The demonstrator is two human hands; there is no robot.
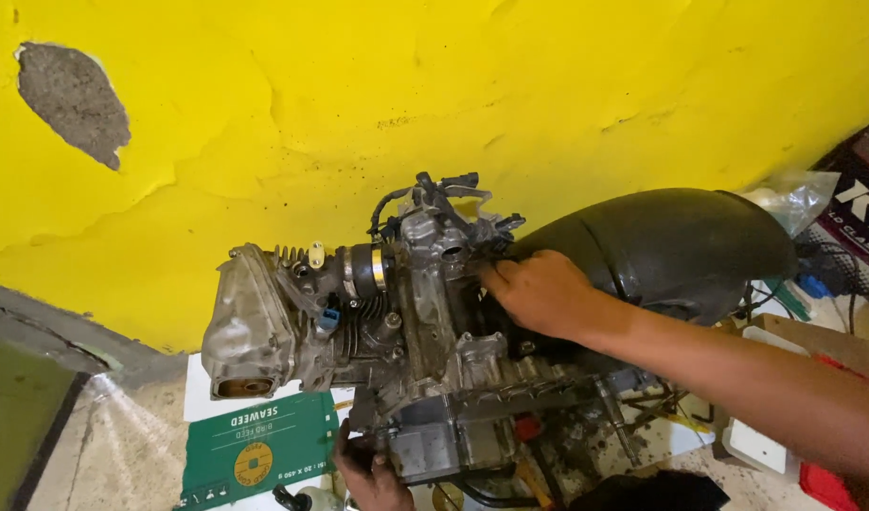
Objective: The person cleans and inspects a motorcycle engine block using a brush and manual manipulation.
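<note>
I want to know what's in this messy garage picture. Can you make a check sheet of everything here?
Surface: dusty floor with white sheets under the work.
Job's things: grey, grimy engine lying by the wall.
Clutter: green cardboard box, black curved cover, plastic bag, red items at right.
Hands: right hand rests on the engine's top; left hand grips its lower edge.
Cables: black wires on top of the engine.
Surroundings: yellow wall with peeling paint.

The gritty concrete floor (103, 445) carries a grey scooter engine (406, 341). A green cardboard sheet (259, 449) lies flat just left of the lower gripping hand (368, 473), beneath the engine's cylinder head.
</note>
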